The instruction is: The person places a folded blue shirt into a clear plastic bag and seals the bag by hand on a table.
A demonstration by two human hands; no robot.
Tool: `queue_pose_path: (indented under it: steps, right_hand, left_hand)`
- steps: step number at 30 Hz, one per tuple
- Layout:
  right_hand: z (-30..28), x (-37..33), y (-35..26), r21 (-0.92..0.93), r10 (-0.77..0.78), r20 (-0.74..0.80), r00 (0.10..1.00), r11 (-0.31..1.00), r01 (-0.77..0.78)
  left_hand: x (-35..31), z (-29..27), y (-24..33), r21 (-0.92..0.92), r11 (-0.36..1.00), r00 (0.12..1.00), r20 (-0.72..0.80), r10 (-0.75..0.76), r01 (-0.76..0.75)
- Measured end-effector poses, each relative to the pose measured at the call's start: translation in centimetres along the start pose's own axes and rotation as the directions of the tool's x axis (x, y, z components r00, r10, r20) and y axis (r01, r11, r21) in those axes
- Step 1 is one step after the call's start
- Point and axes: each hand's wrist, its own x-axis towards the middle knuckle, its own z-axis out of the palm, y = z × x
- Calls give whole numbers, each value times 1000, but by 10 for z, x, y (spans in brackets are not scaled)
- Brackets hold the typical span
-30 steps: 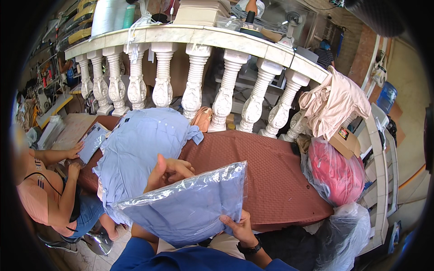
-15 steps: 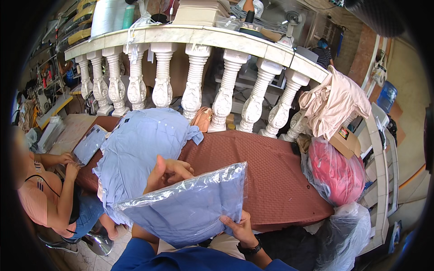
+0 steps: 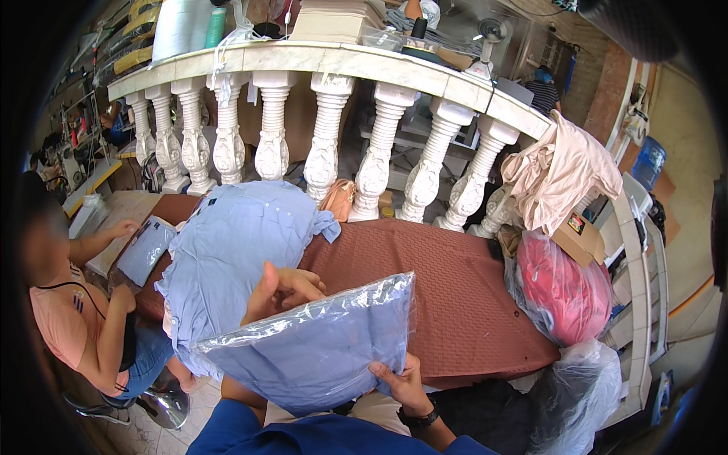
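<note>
A flat, clear plastic bag with folded blue cloth (image 3: 322, 353) inside is held tilted in front of me. My right hand (image 3: 403, 385) grips its lower right edge, thumb on the front face and the other fingers behind. Above the bag's upper edge shows my left hand (image 3: 282, 290), thumb up and fingers apart, loosely bent; its wrist is hidden behind the bag. Just beyond that hand, a heap of light blue button-up shirts (image 3: 235, 235) lies on the table with the brown cover (image 3: 455, 303).
At the left, a seated co-worker (image 3: 83, 318) handles another bagged blue garment (image 3: 144, 254). A white balustrade (image 3: 326, 144) runs behind the table, with a tan pouch (image 3: 338, 201) against it. On the right stand a plastic bag of red cloth (image 3: 565, 292) and a draped beige cloth (image 3: 561, 174).
The co-worker's far hand has moved off the bagged garment toward the clear plastic at the table's left end, and their head has shifted. My hands and the bag I hold have barely moved.
</note>
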Motion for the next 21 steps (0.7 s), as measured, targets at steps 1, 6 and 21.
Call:
queue_pose_path:
  steps: [1, 6, 21]
  right_hand:
    - [1, 0, -1, -3, -1, -2, 1000, 1000, 1]
    - [-1, 0, -1, -7, -2, -4, 1000, 1000, 2]
    - [-1, 2, 3, 17, 4, 5, 1000, 1000, -4]
  left_hand:
    - [1, -1, 1, 14, 1000, 1000, 16, -3, 3]
    - [0, 1, 6, -36, 997, 997, 37, -74, 75]
    - [-8, 7, 11, -77, 984, 984, -68, -168, 162]
